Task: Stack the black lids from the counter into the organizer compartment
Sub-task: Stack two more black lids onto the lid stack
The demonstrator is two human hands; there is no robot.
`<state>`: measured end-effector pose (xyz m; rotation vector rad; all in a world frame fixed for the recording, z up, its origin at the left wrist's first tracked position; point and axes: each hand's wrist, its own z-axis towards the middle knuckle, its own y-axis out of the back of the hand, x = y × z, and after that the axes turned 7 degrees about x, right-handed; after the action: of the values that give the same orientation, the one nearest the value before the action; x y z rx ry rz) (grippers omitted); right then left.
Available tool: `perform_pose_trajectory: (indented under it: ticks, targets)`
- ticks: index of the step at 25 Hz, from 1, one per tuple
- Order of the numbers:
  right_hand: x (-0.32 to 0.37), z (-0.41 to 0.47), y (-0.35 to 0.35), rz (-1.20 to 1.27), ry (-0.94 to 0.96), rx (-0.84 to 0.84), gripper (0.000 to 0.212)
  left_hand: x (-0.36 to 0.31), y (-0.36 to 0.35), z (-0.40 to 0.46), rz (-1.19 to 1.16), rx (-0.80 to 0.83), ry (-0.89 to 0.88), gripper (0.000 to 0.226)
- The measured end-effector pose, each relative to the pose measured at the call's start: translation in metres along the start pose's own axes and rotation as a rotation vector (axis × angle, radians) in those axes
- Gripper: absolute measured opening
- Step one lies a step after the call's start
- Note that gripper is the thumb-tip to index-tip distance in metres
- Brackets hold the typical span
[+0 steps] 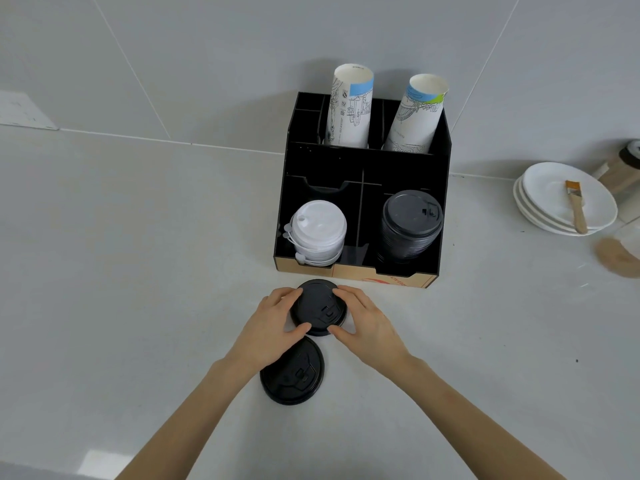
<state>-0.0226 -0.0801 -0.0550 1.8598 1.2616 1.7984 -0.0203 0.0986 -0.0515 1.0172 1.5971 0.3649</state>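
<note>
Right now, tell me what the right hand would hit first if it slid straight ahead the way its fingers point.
Probably the organizer's tan front edge, near the white lids, though depth is unclear. The right hand points forward-left.

This looks like a café or drinks-service corner. Just beyond the fingers [341,289] of the person's hands, a black organizer [440,140] stands on the pale worktop [138,271] against a tiled wall [207,46], holding tall sleeves of paper cups [349,109] at the back, with a stack of white lids [317,230] and a stack of black lids [410,225] in front. Far right of the fingers sit stacked white saucers [543,188] with a small brush [576,209] on top.
</note>
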Motion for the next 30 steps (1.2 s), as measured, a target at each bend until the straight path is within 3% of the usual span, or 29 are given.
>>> perform_pose_trajectory:
  ticks: [15,30]
  targets:
    - [-0.012,-0.037,0.054,0.091,0.118,0.060,0.057,-0.038,0.005,-0.011,0.016,0.053,-0.260,0.066]
    - [-0.015,-0.053,0.082,0.085,0.130,-0.185,0.052,-0.083,0.000,0.004,0.009,-0.151,-0.307,0.062]
